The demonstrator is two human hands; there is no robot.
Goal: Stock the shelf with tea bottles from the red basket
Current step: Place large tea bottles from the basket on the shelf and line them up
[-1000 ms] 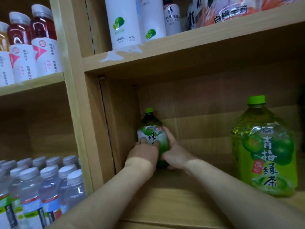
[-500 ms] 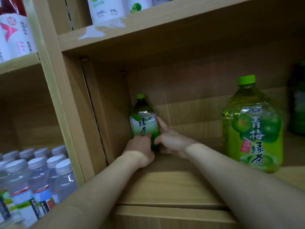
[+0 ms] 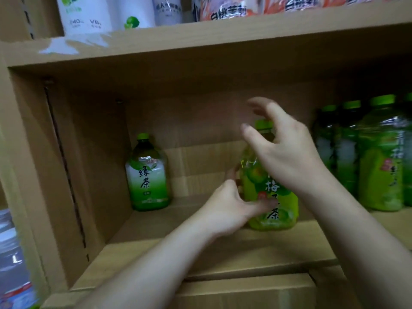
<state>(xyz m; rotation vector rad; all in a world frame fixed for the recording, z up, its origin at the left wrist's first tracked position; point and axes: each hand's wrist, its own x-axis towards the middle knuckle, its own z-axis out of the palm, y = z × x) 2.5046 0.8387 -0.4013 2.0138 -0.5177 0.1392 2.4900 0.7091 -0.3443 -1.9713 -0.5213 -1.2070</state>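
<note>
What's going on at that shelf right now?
A person is stocking tea on the wooden shelf. The left hand holds the lower part of a yellow-green tea bottle standing mid-shelf. The right hand is open over its top, blurred. A smaller green tea bottle stands in the back left corner.

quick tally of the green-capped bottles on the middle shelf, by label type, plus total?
Green tea bottles, white-green label: 3, one back left, two blurred at right
Plum tea bottles, yellow-green label: 2, one mid-shelf gripped by the left hand, one at right
Edge bottle cut off at the right, kind unclear: 1
Total: 6
</note>
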